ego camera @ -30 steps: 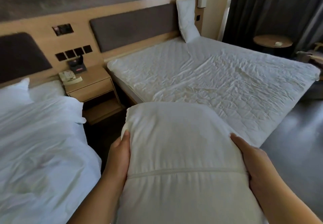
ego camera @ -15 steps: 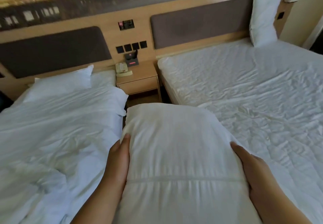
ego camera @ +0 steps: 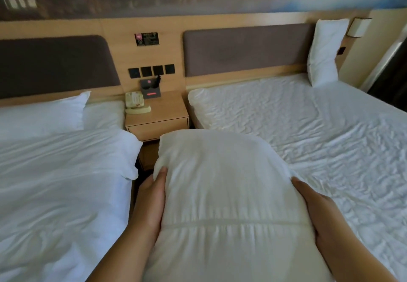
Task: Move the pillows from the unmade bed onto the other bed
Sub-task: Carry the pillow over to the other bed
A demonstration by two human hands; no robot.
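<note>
I hold a white pillow (ego camera: pixel 224 198) in front of me, over the gap between the two beds. My left hand (ego camera: pixel 152 196) grips its left edge and my right hand (ego camera: pixel 317 211) grips its right edge. The stripped bed (ego camera: pixel 319 132) with a wrinkled quilted cover lies to the right, and a second white pillow (ego camera: pixel 326 52) stands upright against its headboard at the far right corner. The bed with a white duvet (ego camera: pixel 61 182) lies to the left, with a white pillow (ego camera: pixel 44 114) at its head.
A wooden nightstand (ego camera: pixel 160 116) stands between the beds at the wall, carrying a beige phone (ego camera: pixel 135 103) and a small dark stand (ego camera: pixel 150 88). Dark padded headboards (ego camera: pixel 246 48) back both beds. A dark curtain (ego camera: pixel 394 72) hangs at the far right.
My view has swung left, from the stripped bed towards the gap between both beds, so the duvet bed now fills the left. Both hands keep the same grip on the pillow.
</note>
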